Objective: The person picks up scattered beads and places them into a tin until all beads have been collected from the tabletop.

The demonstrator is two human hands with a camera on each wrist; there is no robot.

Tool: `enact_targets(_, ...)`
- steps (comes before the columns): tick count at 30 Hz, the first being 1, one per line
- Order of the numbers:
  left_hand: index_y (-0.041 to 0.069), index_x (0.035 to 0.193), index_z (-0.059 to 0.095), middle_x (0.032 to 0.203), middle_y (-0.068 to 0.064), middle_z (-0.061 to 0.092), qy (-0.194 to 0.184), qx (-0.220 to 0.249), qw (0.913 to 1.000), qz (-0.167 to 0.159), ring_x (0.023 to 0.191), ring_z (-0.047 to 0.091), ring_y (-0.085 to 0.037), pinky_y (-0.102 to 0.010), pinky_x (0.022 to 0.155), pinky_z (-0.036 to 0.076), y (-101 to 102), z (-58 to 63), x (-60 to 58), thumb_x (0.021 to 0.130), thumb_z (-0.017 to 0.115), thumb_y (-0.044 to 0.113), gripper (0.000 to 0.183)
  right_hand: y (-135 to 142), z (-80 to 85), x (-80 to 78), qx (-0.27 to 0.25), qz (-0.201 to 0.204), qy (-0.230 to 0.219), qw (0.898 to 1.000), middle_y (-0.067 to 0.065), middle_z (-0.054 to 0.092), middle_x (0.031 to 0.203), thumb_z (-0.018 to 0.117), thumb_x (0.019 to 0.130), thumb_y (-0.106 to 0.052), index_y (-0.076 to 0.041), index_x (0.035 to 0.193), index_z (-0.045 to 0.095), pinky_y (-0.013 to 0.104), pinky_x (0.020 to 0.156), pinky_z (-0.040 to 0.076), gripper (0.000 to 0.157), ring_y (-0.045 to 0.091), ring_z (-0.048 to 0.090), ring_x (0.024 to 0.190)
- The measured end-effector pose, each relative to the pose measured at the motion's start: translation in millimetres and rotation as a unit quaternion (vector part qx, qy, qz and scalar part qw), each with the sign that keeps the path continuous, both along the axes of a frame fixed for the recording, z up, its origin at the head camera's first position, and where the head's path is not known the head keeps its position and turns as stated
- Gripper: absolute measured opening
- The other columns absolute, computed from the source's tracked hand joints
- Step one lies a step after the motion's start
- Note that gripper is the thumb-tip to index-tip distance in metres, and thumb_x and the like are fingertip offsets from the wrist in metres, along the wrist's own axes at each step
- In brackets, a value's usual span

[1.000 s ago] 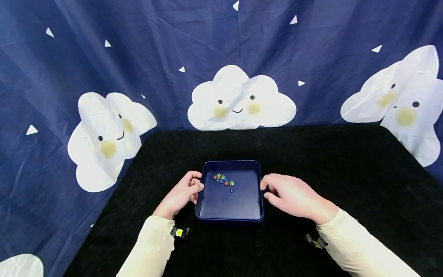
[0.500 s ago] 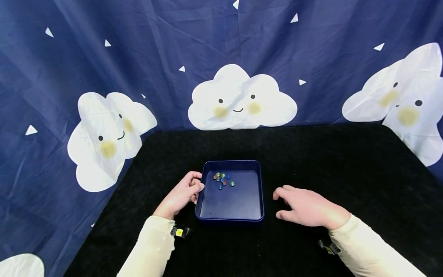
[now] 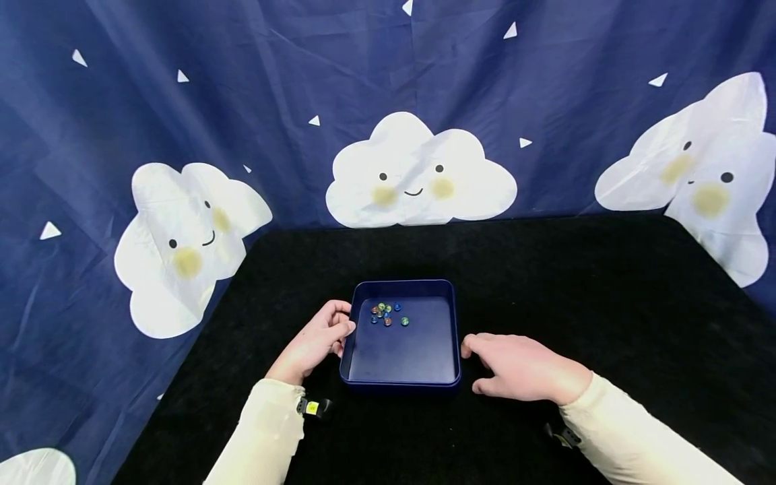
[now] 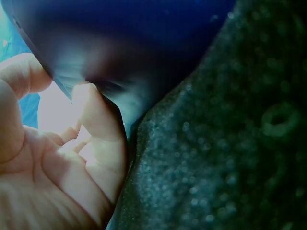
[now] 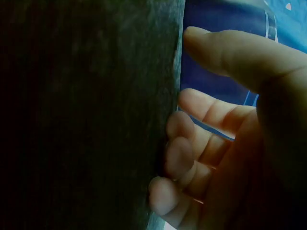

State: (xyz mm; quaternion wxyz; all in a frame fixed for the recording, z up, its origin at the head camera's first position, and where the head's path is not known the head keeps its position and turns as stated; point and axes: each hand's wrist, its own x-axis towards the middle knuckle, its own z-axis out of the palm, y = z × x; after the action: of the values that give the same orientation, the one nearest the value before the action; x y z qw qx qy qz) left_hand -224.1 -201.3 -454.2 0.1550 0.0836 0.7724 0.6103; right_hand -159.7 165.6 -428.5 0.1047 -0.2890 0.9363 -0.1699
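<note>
A square, dark blue tray (image 3: pixel 400 367) with low walls lies in the middle of the head view. Several small glass marbles (image 3: pixel 388 321) in orange, green and blue are gathered toward its back left, one green marble (image 3: pixel 405 322) lying a little apart. My left hand (image 3: pixel 312 347) holds the tray's left wall, thumb at the rim; the left wrist view shows curled fingers against the wall's outer face (image 4: pixel 144 48). Just outside the right wall, my right hand (image 3: pixel 527 367) has loosely bent fingers and a spread thumb, holding nothing. The tray's blue side (image 5: pixel 216 86) shows behind those fingers.
A black cloth (image 3: pixel 545 269) covers the table under the tray. Behind it hangs a dark blue curtain (image 3: pixel 273 87) printed with white clouds and small white triangles. Each wrist carries a small camera, such as the left one (image 3: pixel 315 408).
A blue marble has rolled left to the others, and some marbles have shifted. My right hand moved away to the right and toward me, then back left beside the tray. My left hand keeps its hold.
</note>
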Motion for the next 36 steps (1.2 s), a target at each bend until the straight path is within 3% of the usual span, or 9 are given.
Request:
enact_targets(9, -0.002, 0.13, 0.044, 0.091, -0.01, 0.053, 0.001, 0.002, 1.0, -0.002, 0.065, 0.051, -0.018, -0.027, 0.054, 0.048, -1, -0.4, 1.5, 0.096, 0.058, 0.005, 0.037, 4, 3.1, -1.0, -0.004, 0.021, -0.015, 1.0, -0.016, 0.049, 0.077, 0.08, 0.083, -0.025, -0.028, 0.096, 0.056, 0.029, 0.061, 0.042, 0.028, 0.003, 0.048, 0.065)
enact_targets(15, -0.003, 0.13, 0.044, 0.091, -0.011, 0.053, 0.003, 0.006, 1.0, -0.002, 0.064, 0.051, -0.018, -0.027, 0.054, 0.048, -3, 0.0, 1.2, 0.096, 0.058, 0.005, 0.037, 35, 13.7, -1.8, -0.001, -0.019, 0.014, 1.0, -0.014, 0.049, 0.082, 0.081, 0.082, -0.029, -0.029, 0.097, 0.057, 0.029, 0.06, 0.041, 0.028, 0.003, 0.047, 0.068)
enact_targets(20, -0.004, 0.13, 0.044, 0.091, -0.011, 0.053, 0.003, 0.009, 1.0, -0.001, 0.064, 0.051, -0.018, -0.027, 0.054, 0.048, -4, 0.8, 1.1, 0.096, 0.057, 0.005, 0.037, 58, 20.9, 1.7, 0.015, -0.058, -0.044, 0.997, -0.009, 0.052, 0.089, 0.083, 0.079, -0.033, -0.027, 0.103, 0.057, 0.032, 0.063, 0.042, 0.036, 0.008, 0.049, 0.072)
enact_targets(23, -0.004, 0.13, 0.044, 0.091, -0.011, 0.053, 0.003, 0.01, 0.9999, -0.001, 0.064, 0.051, -0.018, -0.027, 0.054, 0.048, -4, 0.9, 1.7, 0.096, 0.057, 0.006, 0.038, 65, 18.9, 6.0, 0.019, -0.067, -0.078, 0.995, -0.008, 0.052, 0.089, 0.085, 0.078, -0.031, -0.027, 0.104, 0.056, 0.033, 0.065, 0.042, 0.04, 0.009, 0.05, 0.074)
enact_targets(26, -0.004, 0.13, 0.043, 0.091, -0.011, 0.053, 0.004, 0.011, 0.9999, -0.002, 0.065, 0.051, -0.017, -0.027, 0.054, 0.048, -4, 0.0, 1.4, 0.096, 0.057, 0.005, 0.038, 69, 15.7, 9.9, 0.011, -0.064, -0.084, 0.994, -0.008, 0.051, 0.084, 0.085, 0.078, -0.025, -0.027, 0.101, 0.054, 0.031, 0.063, 0.041, 0.038, 0.008, 0.049, 0.072)
enact_targets(32, -0.004, 0.131, 0.044, 0.092, -0.013, 0.053, 0.002, 0.007, 1.0, -0.002, 0.065, 0.051, -0.018, -0.027, 0.054, 0.048, -2, -2.0, -0.1, 0.096, 0.057, 0.006, 0.038, 70, 14.1, 11.7, -0.02, -0.013, -0.057, 0.998, -0.015, 0.049, 0.073, 0.077, 0.086, -0.014, -0.028, 0.09, 0.054, 0.026, 0.06, 0.04, 0.027, 0.002, 0.046, 0.063)
enact_targets(36, -0.004, 0.131, 0.043, 0.092, -0.012, 0.053, 0.003, 0.006, 1.0, -0.004, 0.065, 0.051, -0.018, -0.027, 0.054, 0.048, -2, -0.1, 0.0, 0.096, 0.058, 0.006, 0.039, 53, 22.2, 7.9, -0.067, 0.004, 0.003, 0.998, -0.02, 0.048, 0.07, 0.073, 0.09, -0.015, -0.029, 0.09, 0.055, 0.024, 0.059, 0.042, 0.022, -0.001, 0.047, 0.061)
